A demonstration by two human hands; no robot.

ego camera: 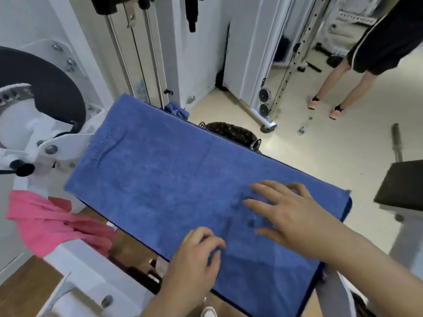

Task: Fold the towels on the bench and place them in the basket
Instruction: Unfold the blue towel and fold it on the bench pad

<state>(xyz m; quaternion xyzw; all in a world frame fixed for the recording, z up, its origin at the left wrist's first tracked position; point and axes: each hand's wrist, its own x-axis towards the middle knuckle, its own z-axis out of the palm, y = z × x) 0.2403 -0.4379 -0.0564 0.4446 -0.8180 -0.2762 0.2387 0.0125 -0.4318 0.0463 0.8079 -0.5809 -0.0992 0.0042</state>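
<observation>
A large blue towel (164,170) lies spread flat over the bench and hides almost all of it. My right hand (288,213) rests palm down on the towel's near right part, fingers spread. My left hand (196,259) sits at the towel's near edge with the fingers curled on the fabric; I cannot tell if it grips the cloth. A second blue towel (177,110) lies bunched past the far end. A pink towel (50,223) hangs over a white frame at the left. A dark patterned basket (231,132) shows behind the bench's far side.
White gym machines stand at the left (45,115) and behind (146,53). A person in black shorts (375,53) stands at the far right. A plastic bottle (303,126) lies on the floor. Another black bench pad (402,184) is at the right.
</observation>
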